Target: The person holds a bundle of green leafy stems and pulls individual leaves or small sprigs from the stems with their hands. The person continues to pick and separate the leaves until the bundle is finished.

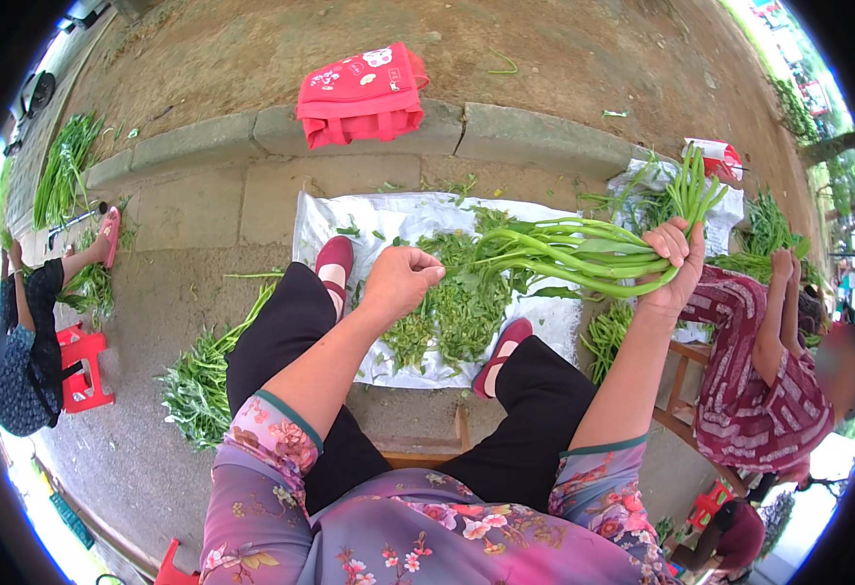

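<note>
My right hand (679, 261) is wrapped round a bunch of long green vegetable stems (583, 258). One end of the bunch points left over the sheet, and the other sticks up past my fingers. To its left, my left hand (403, 281) is closed, with thumb and fingertips pressed together; whatever they may hold is too small to tell. Below both hands a white plastic sheet (315, 216) lies on the ground between my feet. A loose heap of torn green leaves (466, 297) covers its middle.
A red bag (364, 93) rests on the stone kerb (544, 136) ahead. More leafy stems (203, 385) lie by my left leg, with a small bundle (606, 341) at my right. People sit on both sides; a red stool (84, 366) stands left.
</note>
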{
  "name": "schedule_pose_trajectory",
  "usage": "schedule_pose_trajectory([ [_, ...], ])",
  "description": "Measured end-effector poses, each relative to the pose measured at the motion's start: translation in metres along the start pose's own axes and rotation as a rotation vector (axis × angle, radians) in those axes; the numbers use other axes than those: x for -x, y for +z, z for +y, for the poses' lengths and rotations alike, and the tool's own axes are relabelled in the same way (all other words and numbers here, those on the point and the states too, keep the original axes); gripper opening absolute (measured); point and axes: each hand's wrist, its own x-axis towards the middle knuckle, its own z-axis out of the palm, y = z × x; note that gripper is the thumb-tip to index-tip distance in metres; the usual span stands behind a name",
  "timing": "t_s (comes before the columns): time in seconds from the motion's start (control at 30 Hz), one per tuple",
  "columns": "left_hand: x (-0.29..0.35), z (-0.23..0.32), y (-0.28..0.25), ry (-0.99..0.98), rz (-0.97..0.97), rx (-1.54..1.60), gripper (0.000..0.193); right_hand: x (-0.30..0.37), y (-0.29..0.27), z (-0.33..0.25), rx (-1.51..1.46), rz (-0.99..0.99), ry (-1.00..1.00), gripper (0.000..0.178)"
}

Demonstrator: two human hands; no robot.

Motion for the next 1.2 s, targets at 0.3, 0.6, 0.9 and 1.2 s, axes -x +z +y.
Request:
schedule_pose_trajectory([
  [0.3,-0.006,-0.011,-0.002,0.024,0.027,0.072,0.015,0.0,0.0,-0.001,-0.018,0.017,-0.011,0.026],
  [0.6,-0.006,0.004,-0.004,-0.241,0.056,0.379,0.012,-0.001,-0.002,0.0,-0.005,-0.008,-0.002,0.026],
  [0.9,-0.007,0.003,-0.009,-0.358,0.123,0.488,0.012,0.0,0.004,0.007,-0.041,-0.035,0.035,0.023],
  [1.2,-0.004,-0.003,-0.008,-0.178,0.034,0.261,0.02,0.0,0.003,0.004,-0.029,-0.042,0.03,0.023],
])
